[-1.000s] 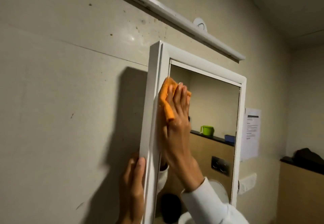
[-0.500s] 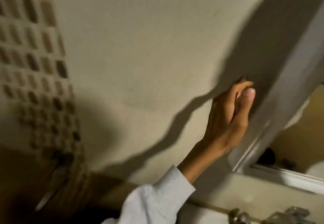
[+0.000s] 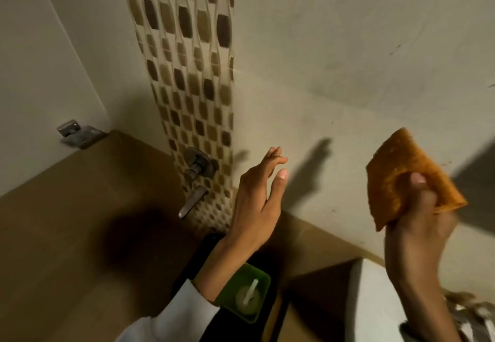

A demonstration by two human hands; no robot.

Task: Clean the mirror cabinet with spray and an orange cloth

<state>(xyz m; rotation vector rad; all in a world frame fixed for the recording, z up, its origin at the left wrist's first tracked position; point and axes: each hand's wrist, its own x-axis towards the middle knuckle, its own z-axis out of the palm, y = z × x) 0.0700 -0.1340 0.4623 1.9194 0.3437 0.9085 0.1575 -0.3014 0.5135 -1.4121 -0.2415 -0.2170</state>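
Observation:
My right hand (image 3: 417, 234) is at the right, shut on the folded orange cloth (image 3: 388, 175), held up in front of the beige wall. In the middle my left hand (image 3: 257, 199) hangs open with its fingers stretched out and nothing in it, above a green container. The mirror cabinet is out of view; only a dark shadow shows at the right edge. No spray bottle shows.
A green square container (image 3: 246, 296) with a white stick in it stands below my left wrist. A metal tap handle (image 3: 197, 178) sticks out of the mosaic tile strip (image 3: 187, 74). A white basin rim (image 3: 375, 301) lies bottom right, a metal bracket (image 3: 77, 134) at left.
The view has swung down and left, away from the mirror cabinet. My left hand has come off the cabinet's edge and opened. My right hand has lifted the cloth off the mirror frame.

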